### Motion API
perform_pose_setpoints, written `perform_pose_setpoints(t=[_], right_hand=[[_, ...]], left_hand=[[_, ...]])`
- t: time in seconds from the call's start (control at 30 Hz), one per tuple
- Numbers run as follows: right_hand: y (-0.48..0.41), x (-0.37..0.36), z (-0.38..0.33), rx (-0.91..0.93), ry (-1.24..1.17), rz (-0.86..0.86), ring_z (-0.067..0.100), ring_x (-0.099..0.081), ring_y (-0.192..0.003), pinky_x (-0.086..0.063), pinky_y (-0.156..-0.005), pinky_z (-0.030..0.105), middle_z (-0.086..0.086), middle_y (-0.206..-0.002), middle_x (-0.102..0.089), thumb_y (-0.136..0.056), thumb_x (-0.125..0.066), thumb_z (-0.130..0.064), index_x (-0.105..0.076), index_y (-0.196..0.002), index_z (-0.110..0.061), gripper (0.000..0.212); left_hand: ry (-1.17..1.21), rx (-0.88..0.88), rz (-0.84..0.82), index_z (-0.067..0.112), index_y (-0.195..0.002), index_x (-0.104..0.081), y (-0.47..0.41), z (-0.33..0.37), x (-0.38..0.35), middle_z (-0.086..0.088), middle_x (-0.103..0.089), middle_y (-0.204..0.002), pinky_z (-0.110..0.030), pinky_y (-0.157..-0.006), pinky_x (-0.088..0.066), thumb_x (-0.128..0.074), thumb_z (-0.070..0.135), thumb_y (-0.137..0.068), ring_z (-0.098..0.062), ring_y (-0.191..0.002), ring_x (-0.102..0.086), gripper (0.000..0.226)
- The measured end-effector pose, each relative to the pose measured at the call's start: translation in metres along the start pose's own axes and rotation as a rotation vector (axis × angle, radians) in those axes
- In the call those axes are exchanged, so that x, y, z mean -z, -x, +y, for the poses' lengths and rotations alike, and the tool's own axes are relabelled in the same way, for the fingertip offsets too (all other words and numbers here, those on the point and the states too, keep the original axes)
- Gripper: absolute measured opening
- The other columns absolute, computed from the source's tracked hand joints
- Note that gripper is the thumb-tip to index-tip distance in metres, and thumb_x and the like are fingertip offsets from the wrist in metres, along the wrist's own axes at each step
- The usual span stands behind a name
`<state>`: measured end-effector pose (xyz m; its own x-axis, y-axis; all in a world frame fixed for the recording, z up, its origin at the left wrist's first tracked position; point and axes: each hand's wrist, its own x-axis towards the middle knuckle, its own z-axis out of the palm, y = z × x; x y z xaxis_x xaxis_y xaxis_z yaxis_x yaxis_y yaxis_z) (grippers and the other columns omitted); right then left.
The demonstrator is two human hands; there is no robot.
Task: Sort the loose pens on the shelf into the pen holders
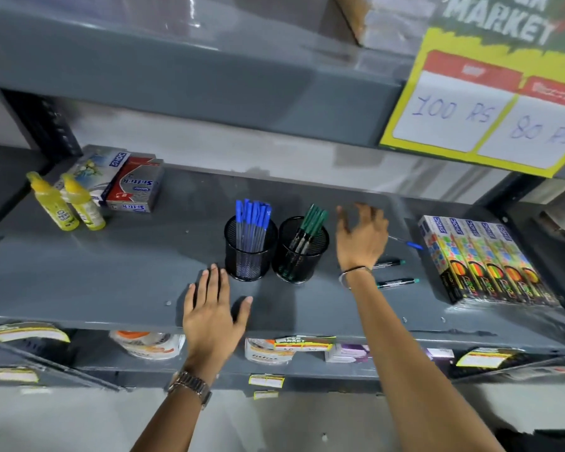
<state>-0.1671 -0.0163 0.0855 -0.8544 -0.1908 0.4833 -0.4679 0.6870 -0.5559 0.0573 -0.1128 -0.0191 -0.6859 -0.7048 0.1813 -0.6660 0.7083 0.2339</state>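
Two black mesh pen holders stand mid-shelf. The left holder [250, 252] is full of blue-capped pens [253, 214]; the right holder [302, 252] has several green-capped pens [313, 218]. My left hand [214, 313] lies flat and open on the shelf's front edge, just below the left holder. My right hand [361, 236] hovers open, fingers spread, to the right of the green holder, holding nothing. Loose on the shelf beyond it lie a blue pen [411, 244] and two green-capped pens [391, 263] [398, 283], partly hidden by my wrist.
The grey metal shelf [111, 272] carries two yellow bottles [69, 203] and two boxes [134, 185] at the back left, and a row of colourful pencil boxes [483, 259] at the right. A yellow price sign [490, 106] hangs from the shelf above.
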Motion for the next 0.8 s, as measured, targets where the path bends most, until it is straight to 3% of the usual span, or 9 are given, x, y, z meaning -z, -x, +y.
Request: perform_pose_setpoints(t=[0.2,0.33,0.43,0.67,0.8], right_hand=[[-0.029,0.018,0.112,-0.245,0.316,-0.243,0.045,-0.039,-0.121,-0.037,-0.095,0.052,0.030,-0.135,-0.041,-0.090,-0.055,-0.033,-0.047,-0.121,0.001,0.047],[-0.051,0.019,0.146,-0.204,0.379,-0.386,0.044,-0.031,-0.130,-0.034,-0.100,0.053,0.027,-0.142,-0.035,-0.093,-0.051,-0.026,-0.043,-0.126,0.002,0.044],[-0.062,0.015,0.159,-0.151,0.434,-0.472,0.042,-0.027,-0.132,-0.036,-0.099,0.052,0.024,-0.139,-0.041,-0.094,-0.049,-0.023,-0.046,-0.125,-0.001,0.038],[-0.055,0.006,0.160,-0.096,0.361,-0.388,0.042,-0.041,-0.117,-0.036,-0.096,0.049,0.024,-0.116,-0.056,-0.090,-0.053,-0.010,-0.064,-0.104,-0.012,0.018],[-0.051,0.004,0.136,-0.074,0.078,-0.212,0.045,-0.053,-0.101,-0.047,-0.083,0.048,0.026,-0.107,-0.060,-0.084,-0.060,-0.008,-0.066,-0.099,-0.008,0.016]], left_hand=[[-0.036,0.004,0.045,-0.001,-0.132,-0.048,0.000,0.001,-0.003,-0.019,-0.047,-0.140,-0.045,-0.108,-0.026,-0.032,0.053,-0.089,-0.033,-0.129,-0.044,0.071],[-0.045,0.020,0.050,-0.001,-0.133,-0.048,-0.001,0.000,-0.007,-0.019,-0.047,-0.140,-0.047,-0.108,-0.027,-0.030,0.054,-0.089,-0.032,-0.129,-0.045,0.073],[-0.051,0.029,0.065,-0.001,-0.133,-0.048,0.000,0.003,-0.007,-0.019,-0.047,-0.140,-0.046,-0.107,-0.028,-0.031,0.053,-0.089,-0.031,-0.129,-0.045,0.072],[-0.056,0.040,0.072,-0.001,-0.134,-0.046,-0.001,0.004,-0.006,-0.019,-0.046,-0.140,-0.046,-0.108,-0.025,-0.030,0.053,-0.089,-0.032,-0.130,-0.043,0.073],[-0.055,0.043,0.054,-0.001,-0.134,-0.046,0.000,0.004,-0.005,-0.019,-0.046,-0.141,-0.046,-0.109,-0.024,-0.030,0.054,-0.089,-0.032,-0.130,-0.043,0.073]])
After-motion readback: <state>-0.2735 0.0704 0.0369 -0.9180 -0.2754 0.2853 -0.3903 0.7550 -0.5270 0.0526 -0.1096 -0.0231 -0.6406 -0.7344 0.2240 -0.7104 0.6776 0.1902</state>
